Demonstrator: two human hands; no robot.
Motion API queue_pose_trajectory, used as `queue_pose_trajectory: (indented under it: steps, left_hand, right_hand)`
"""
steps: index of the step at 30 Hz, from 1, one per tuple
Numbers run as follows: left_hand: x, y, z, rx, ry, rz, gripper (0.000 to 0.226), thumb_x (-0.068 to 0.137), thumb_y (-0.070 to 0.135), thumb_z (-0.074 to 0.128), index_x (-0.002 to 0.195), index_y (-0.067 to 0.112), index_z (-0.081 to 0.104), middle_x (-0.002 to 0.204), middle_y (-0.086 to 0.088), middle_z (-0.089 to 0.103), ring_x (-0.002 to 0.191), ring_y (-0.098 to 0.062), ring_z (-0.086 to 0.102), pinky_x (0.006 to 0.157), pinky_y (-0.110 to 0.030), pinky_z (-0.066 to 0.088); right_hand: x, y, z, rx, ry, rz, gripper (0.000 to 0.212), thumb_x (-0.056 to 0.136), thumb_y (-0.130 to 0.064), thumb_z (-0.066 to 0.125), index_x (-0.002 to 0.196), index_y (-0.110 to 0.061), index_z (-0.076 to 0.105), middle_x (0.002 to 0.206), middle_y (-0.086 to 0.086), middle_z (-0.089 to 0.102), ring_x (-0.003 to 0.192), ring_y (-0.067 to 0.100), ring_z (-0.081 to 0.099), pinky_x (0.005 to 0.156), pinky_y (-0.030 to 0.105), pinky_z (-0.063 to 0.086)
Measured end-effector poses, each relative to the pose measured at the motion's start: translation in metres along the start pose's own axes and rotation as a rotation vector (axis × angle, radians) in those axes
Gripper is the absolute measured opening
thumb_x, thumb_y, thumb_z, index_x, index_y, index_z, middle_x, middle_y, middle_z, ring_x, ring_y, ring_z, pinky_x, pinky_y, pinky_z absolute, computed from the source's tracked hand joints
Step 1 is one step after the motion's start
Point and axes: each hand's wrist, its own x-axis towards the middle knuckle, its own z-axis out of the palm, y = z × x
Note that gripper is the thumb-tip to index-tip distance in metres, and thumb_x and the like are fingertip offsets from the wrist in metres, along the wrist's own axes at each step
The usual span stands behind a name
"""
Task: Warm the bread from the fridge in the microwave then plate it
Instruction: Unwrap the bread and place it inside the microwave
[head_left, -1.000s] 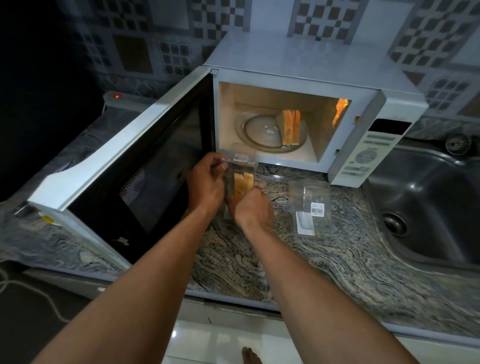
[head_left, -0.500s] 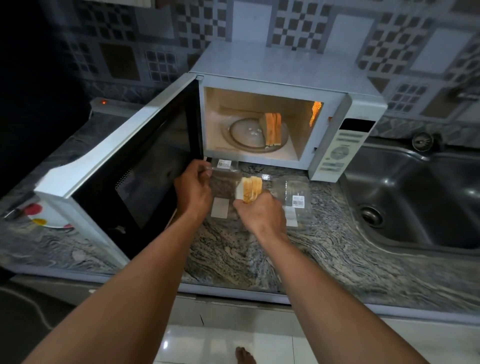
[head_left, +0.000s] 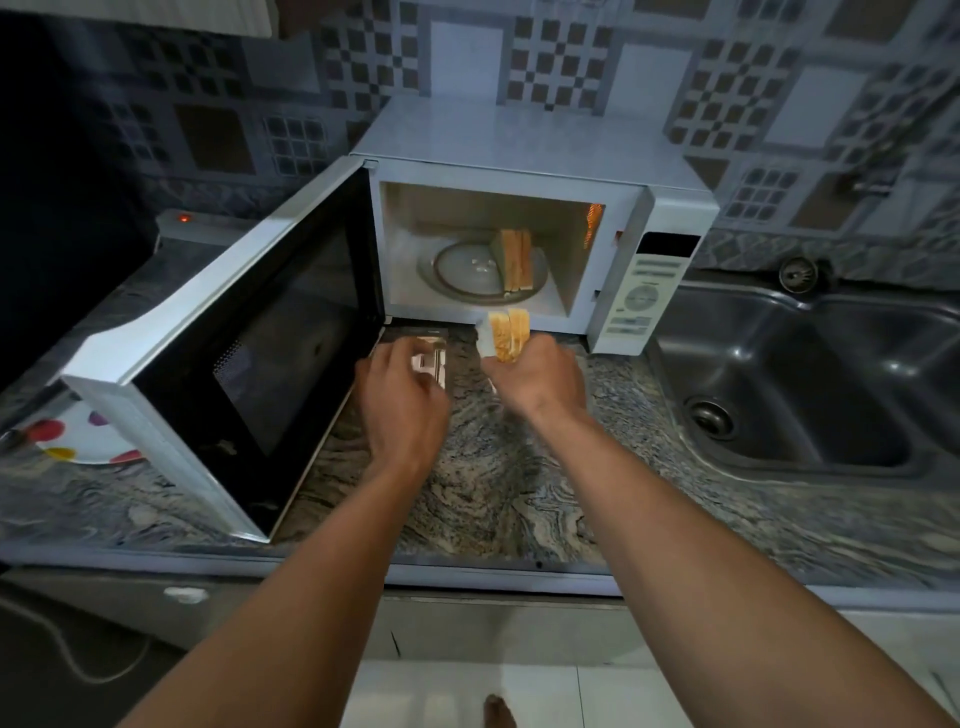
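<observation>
The white microwave (head_left: 519, 150) stands door open, slices (head_left: 515, 260) upright on its round glass turntable (head_left: 457, 265). Since half a second ago you've lifted the bread (head_left: 508, 335) from over the veined granite counter (head_left: 493, 499) to its sill. Your right hand (head_left: 540, 384) pinches those golden, flat-cut pieces; your left hand (head_left: 402, 400), fingers curled, grips the clear plastic pack (head_left: 430, 358).

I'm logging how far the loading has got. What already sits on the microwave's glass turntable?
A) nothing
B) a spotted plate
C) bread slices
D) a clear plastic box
C: bread slices stand on edge on the turntable inside the open microwave, while the right hand holds a second bread stack just outside it.
</observation>
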Motion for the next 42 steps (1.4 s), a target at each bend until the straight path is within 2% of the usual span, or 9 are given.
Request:
queue_pose_trajectory:
  steps: [4, 12, 16, 20, 27, 30, 34, 38, 42]
  left_hand:
    - [-0.001, 0.012, 0.027, -0.065, -0.076, 0.104, 0.021, 0.092, 0.010, 0.056, 0.110, 0.019, 0.062, 0.107, 0.003, 0.060, 0.097, -0.013, 0.054, 0.083, -0.031, 0.050]
    - [0.019, 0.026, 0.092, -0.036, -0.237, 0.101, 0.023, 0.098, 0.006, 0.041, 0.104, 0.012, 0.063, 0.098, -0.007, 0.067, 0.087, -0.026, 0.061, 0.070, -0.036, 0.047]
    - [0.033, 0.024, 0.120, -0.034, -0.326, -0.029, 0.032, 0.101, 0.006, 0.042, 0.125, 0.014, 0.061, 0.111, -0.009, 0.066, 0.094, -0.024, 0.061, 0.079, -0.037, 0.049]
    - [0.045, 0.005, 0.144, 0.049, -0.375, -0.061, 0.039, 0.099, 0.005, 0.044, 0.134, 0.013, 0.057, 0.122, -0.017, 0.063, 0.105, -0.035, 0.061, 0.091, -0.043, 0.052]
    - [0.071, -0.027, 0.187, 0.281, -0.465, 0.005, 0.046, 0.105, 0.018, 0.034, 0.150, 0.017, 0.043, 0.158, -0.015, 0.034, 0.147, -0.033, 0.026, 0.121, -0.042, 0.024]
    - [0.073, -0.039, 0.197, 0.479, -0.484, 0.044, 0.055, 0.104, 0.036, 0.018, 0.155, 0.023, 0.029, 0.164, -0.010, 0.023, 0.151, -0.029, 0.015, 0.122, -0.048, 0.014]
    - [0.075, -0.044, 0.199, 0.548, -0.419, 0.098, 0.065, 0.094, 0.043, 0.012, 0.156, 0.028, 0.028, 0.161, -0.008, 0.032, 0.150, -0.027, 0.023, 0.118, -0.051, 0.023]
    - [0.076, -0.042, 0.197, 0.565, -0.414, 0.116, 0.067, 0.094, 0.043, 0.010, 0.156, 0.028, 0.030, 0.160, -0.006, 0.034, 0.150, -0.023, 0.024, 0.119, -0.048, 0.022]
    - [0.077, -0.041, 0.197, 0.565, -0.418, 0.106, 0.063, 0.096, 0.042, 0.014, 0.156, 0.029, 0.030, 0.161, -0.005, 0.031, 0.151, -0.021, 0.020, 0.122, -0.045, 0.016]
  right_hand:
    - [0.017, -0.004, -0.017, -0.013, 0.022, -0.024, 0.042, 0.087, -0.042, 0.072, 0.061, -0.020, 0.048, 0.058, -0.005, 0.051, 0.049, 0.012, 0.049, 0.043, 0.025, 0.024]
    - [0.072, -0.006, -0.027, -0.003, 0.018, -0.129, 0.027, 0.083, -0.042, 0.074, 0.078, -0.016, 0.069, 0.073, 0.001, 0.065, 0.071, 0.023, 0.065, 0.060, 0.029, 0.047]
    - [0.102, -0.006, -0.030, 0.029, -0.027, -0.161, 0.023, 0.086, -0.040, 0.073, 0.085, -0.019, 0.063, 0.071, -0.006, 0.057, 0.065, 0.013, 0.057, 0.061, 0.026, 0.039]
    - [0.130, -0.012, -0.021, 0.023, -0.076, -0.176, 0.021, 0.088, -0.041, 0.071, 0.086, -0.020, 0.064, 0.078, -0.003, 0.063, 0.074, 0.017, 0.065, 0.063, 0.028, 0.047]
    - [0.180, -0.026, 0.001, 0.027, -0.043, -0.245, 0.034, 0.087, -0.036, 0.071, 0.107, -0.008, 0.068, 0.104, 0.008, 0.061, 0.097, 0.024, 0.058, 0.073, 0.030, 0.041]
    - [0.202, -0.033, 0.015, 0.016, -0.087, -0.240, 0.025, 0.087, -0.029, 0.070, 0.098, -0.007, 0.070, 0.099, 0.009, 0.067, 0.096, 0.024, 0.063, 0.071, 0.027, 0.039]
    - [0.225, -0.039, 0.033, -0.028, -0.166, -0.210, 0.024, 0.092, -0.027, 0.066, 0.102, -0.006, 0.069, 0.106, 0.013, 0.069, 0.101, 0.029, 0.065, 0.072, 0.029, 0.042]
    - [0.241, -0.042, 0.048, -0.097, -0.130, -0.215, 0.026, 0.095, -0.028, 0.062, 0.109, -0.008, 0.069, 0.114, 0.012, 0.068, 0.112, 0.028, 0.061, 0.088, 0.029, 0.041]
    - [0.250, -0.044, 0.054, -0.297, 0.047, -0.319, 0.029, 0.092, -0.033, 0.060, 0.117, -0.020, 0.066, 0.127, 0.005, 0.059, 0.132, 0.026, 0.043, 0.116, 0.035, 0.015]
